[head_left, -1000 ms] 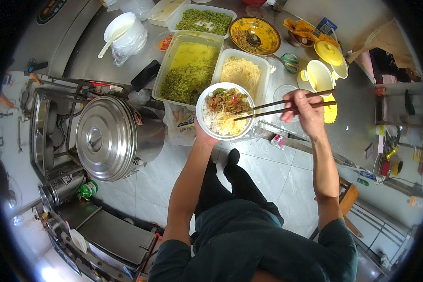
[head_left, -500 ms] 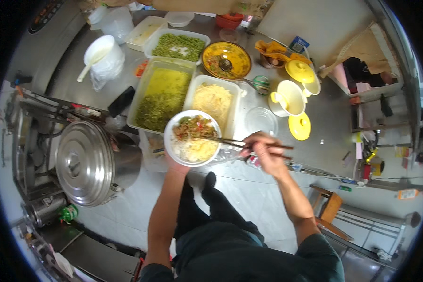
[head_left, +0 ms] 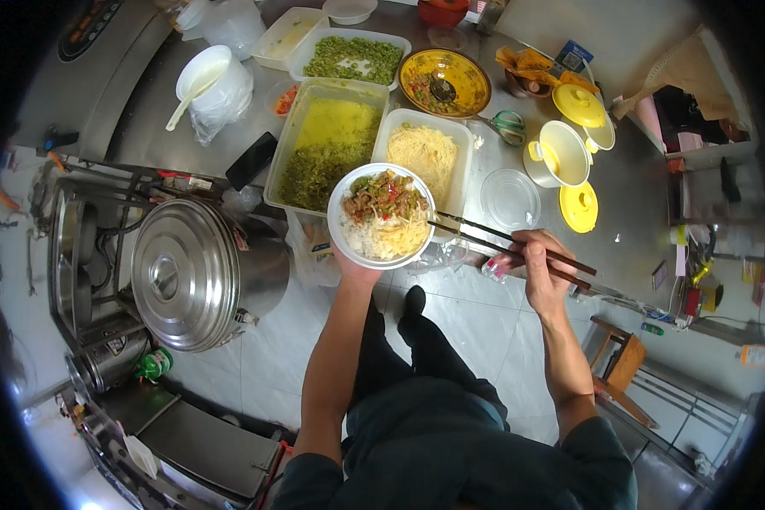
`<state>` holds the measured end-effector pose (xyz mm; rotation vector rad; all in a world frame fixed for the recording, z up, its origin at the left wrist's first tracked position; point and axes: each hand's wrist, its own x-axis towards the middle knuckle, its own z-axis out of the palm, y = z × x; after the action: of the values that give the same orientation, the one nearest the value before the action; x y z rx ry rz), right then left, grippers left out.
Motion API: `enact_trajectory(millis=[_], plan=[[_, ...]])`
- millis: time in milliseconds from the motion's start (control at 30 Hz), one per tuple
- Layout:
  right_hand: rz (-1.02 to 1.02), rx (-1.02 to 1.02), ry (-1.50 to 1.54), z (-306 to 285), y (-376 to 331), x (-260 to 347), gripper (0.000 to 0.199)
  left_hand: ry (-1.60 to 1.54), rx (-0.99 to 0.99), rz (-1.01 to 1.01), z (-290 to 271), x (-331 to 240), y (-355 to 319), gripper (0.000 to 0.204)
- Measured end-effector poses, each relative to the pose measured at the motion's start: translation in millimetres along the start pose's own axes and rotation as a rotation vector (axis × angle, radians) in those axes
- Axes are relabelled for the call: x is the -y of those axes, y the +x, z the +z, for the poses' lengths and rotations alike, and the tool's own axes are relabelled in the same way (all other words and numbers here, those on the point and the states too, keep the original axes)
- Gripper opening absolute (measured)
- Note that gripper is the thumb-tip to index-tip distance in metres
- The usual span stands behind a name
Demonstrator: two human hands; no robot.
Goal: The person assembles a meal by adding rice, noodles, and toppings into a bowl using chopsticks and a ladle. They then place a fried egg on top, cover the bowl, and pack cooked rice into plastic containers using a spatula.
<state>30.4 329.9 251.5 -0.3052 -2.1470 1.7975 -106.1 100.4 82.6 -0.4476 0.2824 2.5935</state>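
My left hand (head_left: 357,269) holds a white bowl (head_left: 336,234) from below, its fingers mostly hidden under it. In the bowl lie white rice (head_left: 359,231), a chopped meat and pepper topping (head_left: 382,197) and pale yellow shreds (head_left: 402,234). A pair of dark chopsticks (head_left: 493,239) is gripped in my right hand (head_left: 542,263), tips slightly apart at the bowl's right rim with nothing between them. Just behind the bowl stand a tub of yellow shreds (head_left: 422,159) and a larger tub of dark green shreds in yellow liquid (head_left: 331,144).
Farther back are a tub of chopped green vegetables (head_left: 353,59) and a yellow patterned dish (head_left: 467,76) holding a spoon. Scissors (head_left: 508,127), a clear round lid (head_left: 511,200) and a cream pot (head_left: 559,155) stand to the right. A large lidded steel pot (head_left: 183,276) is at left.
The chopsticks have drawn back to the right, from over the bowl's food to its rim. My right hand has moved away from the bowl. The whole view has shifted.
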Motion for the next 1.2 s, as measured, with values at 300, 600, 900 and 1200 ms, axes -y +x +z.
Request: enact_trajectory(millis=[300,600,900,1200], plan=[[0.072,0.103,0.041,19,-17,-1,0.039,-0.03,-0.067,0.036,-13,5,3,0.061],[0.302,-0.264,0.23,6,48,-76,0.037,0.03,0.293,0.106,-70,-35,-32,0.07],[0.199,-0.296,0.256,71,55,-218,0.041,0.009,-0.072,0.065,-91,-67,-70,0.068],[0.189,-0.499,0.426,46,53,-177,0.04,0.07,0.187,-0.01,-62,-34,-38,0.066]])
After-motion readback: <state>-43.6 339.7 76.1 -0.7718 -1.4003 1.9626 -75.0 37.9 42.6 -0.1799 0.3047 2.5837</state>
